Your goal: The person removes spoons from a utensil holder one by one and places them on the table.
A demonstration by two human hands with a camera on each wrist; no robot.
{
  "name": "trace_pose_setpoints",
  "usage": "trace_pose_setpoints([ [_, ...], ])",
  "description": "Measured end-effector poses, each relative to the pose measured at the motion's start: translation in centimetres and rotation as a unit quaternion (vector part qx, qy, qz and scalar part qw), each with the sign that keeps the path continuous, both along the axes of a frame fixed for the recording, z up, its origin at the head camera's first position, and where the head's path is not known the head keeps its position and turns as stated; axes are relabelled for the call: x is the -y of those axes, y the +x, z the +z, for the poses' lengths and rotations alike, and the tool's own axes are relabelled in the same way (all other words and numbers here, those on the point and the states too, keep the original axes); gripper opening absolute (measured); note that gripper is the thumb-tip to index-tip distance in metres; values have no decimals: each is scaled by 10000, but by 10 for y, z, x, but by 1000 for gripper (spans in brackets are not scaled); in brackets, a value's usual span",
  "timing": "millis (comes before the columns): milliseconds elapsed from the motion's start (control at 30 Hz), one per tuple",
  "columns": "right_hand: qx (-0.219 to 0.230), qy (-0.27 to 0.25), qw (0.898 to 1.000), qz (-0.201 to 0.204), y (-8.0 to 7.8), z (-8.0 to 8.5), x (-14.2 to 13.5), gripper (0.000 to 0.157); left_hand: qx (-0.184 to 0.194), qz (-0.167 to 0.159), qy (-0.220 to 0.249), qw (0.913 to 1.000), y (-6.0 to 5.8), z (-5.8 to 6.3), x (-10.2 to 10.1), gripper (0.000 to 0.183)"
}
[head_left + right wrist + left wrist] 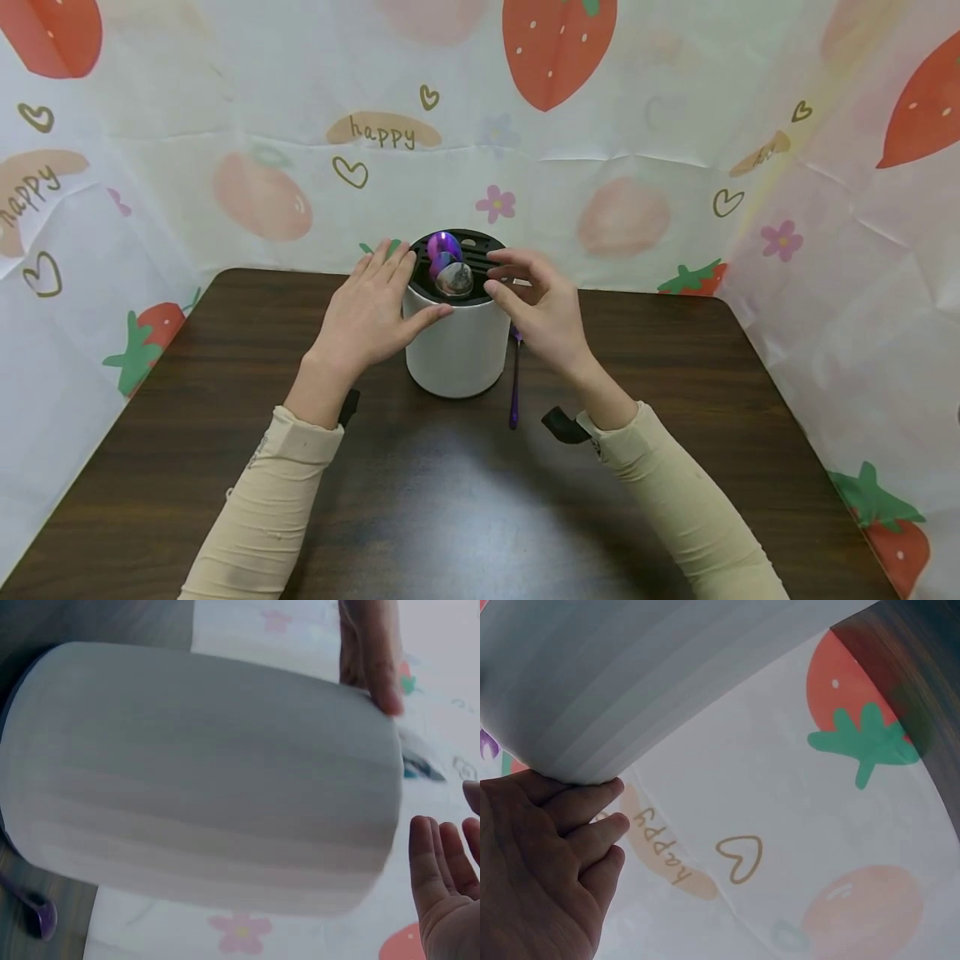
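A white cylindrical utensil holder (457, 354) with a black slotted lid (480, 250) stands upright on the table. Two spoon heads show above the lid: a shiny purple spoon (444, 244) and, nearer, a silver spoon (455, 281). My left hand (367, 308) rests against the holder's left side and rim, fingers stretched out, thumb across the front. Beside the right rim is my right hand (543, 308), fingers loosely bent with nothing between them; in the right wrist view this hand (450, 892) is apart from the holder. Another purple spoon (514, 383) lies on the table, right of the holder.
The dark wooden table (480, 517) ends shortly behind the holder. A white cloth (300, 192) printed with strawberries, hearts and flowers hangs behind it and along both sides.
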State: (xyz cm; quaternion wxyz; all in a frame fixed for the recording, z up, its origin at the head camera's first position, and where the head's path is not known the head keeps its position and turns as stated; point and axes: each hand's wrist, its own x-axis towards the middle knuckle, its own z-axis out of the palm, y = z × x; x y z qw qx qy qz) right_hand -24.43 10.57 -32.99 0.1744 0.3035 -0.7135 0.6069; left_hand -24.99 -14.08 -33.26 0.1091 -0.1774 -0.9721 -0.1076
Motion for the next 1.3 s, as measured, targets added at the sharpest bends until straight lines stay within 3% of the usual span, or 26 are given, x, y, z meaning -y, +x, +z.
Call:
trace_pose_setpoints([
  [200,-204,215,9995,80,0,-4,13,31,-19,-32,15,10000,0,-1,-1,100],
  [767,-317,664,9969,-281,-5,0,23,29,-51,-32,6,10000,1,1,-1,100],
  [1300,-29,578,9981,-219,-6,9,24,26,16,-40,27,10000,0,0,1,102],
])
